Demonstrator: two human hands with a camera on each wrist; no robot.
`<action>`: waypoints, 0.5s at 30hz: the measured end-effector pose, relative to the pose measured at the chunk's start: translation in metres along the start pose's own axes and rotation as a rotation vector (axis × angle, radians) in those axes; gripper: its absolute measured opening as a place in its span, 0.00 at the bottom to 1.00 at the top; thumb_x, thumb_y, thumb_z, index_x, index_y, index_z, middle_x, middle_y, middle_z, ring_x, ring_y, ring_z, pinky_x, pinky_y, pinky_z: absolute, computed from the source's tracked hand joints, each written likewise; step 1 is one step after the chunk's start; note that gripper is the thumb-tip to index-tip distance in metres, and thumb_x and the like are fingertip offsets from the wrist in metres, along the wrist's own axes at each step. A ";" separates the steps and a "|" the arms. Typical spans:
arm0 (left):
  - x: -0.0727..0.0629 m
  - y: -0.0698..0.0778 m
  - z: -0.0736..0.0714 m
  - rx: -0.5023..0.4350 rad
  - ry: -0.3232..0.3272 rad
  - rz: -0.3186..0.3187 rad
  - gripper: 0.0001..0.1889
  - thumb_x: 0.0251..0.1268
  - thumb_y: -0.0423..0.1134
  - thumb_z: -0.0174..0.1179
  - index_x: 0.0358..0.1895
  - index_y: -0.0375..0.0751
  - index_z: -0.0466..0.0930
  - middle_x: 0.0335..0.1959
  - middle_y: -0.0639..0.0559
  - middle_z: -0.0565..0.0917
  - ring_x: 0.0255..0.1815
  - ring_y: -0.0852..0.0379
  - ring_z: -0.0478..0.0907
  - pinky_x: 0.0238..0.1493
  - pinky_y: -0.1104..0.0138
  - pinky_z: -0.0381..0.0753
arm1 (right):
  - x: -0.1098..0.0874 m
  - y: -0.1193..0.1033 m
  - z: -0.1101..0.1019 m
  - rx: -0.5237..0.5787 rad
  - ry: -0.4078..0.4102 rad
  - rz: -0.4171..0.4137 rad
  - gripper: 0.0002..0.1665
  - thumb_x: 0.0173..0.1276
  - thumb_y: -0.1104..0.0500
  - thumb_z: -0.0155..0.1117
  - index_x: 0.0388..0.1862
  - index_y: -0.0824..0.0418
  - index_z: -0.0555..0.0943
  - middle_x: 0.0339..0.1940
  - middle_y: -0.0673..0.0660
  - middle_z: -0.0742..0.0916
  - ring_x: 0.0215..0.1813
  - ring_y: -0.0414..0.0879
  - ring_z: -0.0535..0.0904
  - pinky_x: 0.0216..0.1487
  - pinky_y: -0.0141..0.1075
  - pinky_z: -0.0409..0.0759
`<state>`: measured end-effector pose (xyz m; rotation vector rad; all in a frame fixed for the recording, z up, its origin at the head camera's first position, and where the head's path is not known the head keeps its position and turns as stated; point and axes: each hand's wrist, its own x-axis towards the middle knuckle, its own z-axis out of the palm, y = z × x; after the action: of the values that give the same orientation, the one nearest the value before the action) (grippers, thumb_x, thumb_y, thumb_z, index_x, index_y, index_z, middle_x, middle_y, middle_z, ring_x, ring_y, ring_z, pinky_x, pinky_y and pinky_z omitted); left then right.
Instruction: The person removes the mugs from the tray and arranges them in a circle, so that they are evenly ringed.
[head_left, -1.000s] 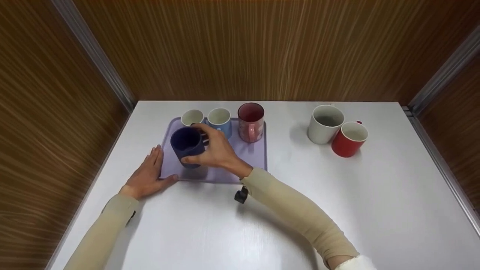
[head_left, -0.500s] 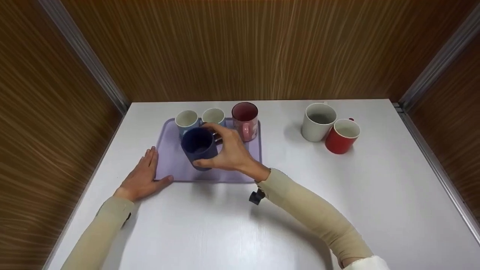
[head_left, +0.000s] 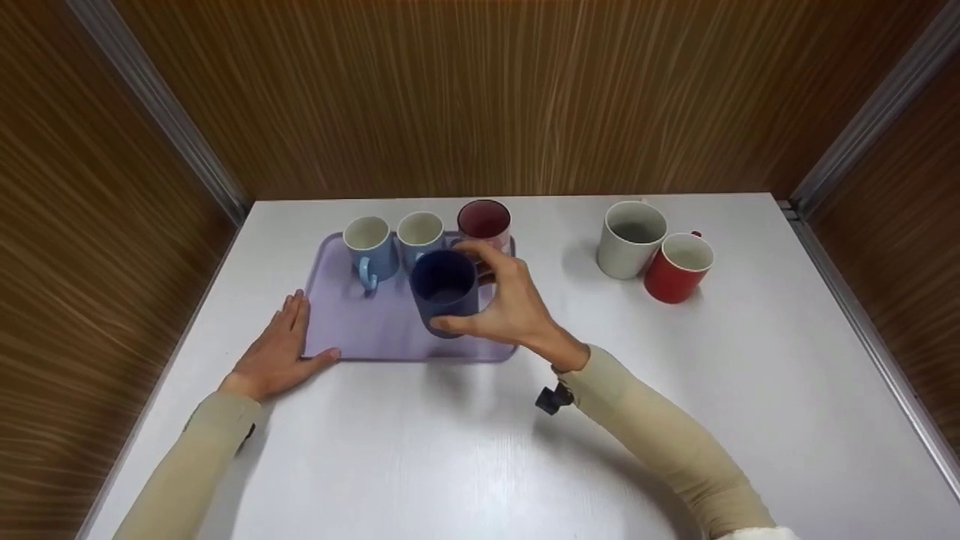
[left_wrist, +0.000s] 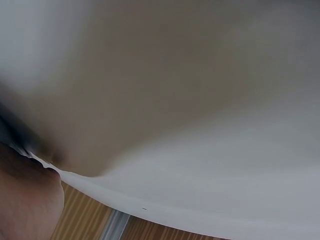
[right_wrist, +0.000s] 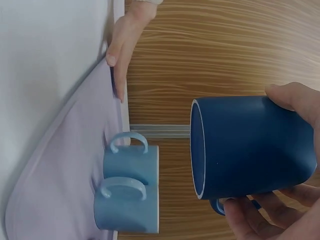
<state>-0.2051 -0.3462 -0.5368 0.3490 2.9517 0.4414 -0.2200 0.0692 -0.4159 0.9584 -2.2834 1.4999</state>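
Note:
My right hand [head_left: 514, 307] grips a dark blue mug [head_left: 442, 289] above the right part of a lilac tray [head_left: 360, 322]. In the right wrist view the thumb lies on one side of the dark blue mug [right_wrist: 255, 145] and the fingers are on its handle side. With straight fingers, my left hand [head_left: 274, 356] rests at the tray's front left corner. Two light blue mugs [head_left: 377, 259] [head_left: 421, 232] stand side by side at the tray's back left. Behind the right hand is a pink mug [head_left: 484, 219], partly hidden.
Right of the tray, a large white mug [head_left: 622, 255] stands against a red mug [head_left: 671, 279]. Wood-grain panels [head_left: 480, 97] wall the white table [head_left: 420, 450] at the back and sides. Mostly blurred sleeve and tabletop [left_wrist: 225, 175] fill the left wrist view.
My right hand has carried the dark blue mug rightward over the tray, uncovering the light blue mugs and partly covering the pink one. The left hand stays at the tray corner; the head view shifts slightly.

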 end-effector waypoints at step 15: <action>-0.007 -0.003 0.004 -0.012 0.001 -0.012 0.63 0.72 0.76 0.51 0.86 0.29 0.33 0.89 0.34 0.35 0.90 0.34 0.32 0.88 0.40 0.42 | -0.030 0.006 -0.050 0.001 0.117 0.058 0.52 0.40 0.49 0.94 0.66 0.58 0.81 0.48 0.49 0.91 0.50 0.44 0.87 0.47 0.38 0.88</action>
<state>-0.1982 -0.3494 -0.5402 0.3290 2.9491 0.4575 -0.2085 0.1265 -0.4149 0.7893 -2.2452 1.5379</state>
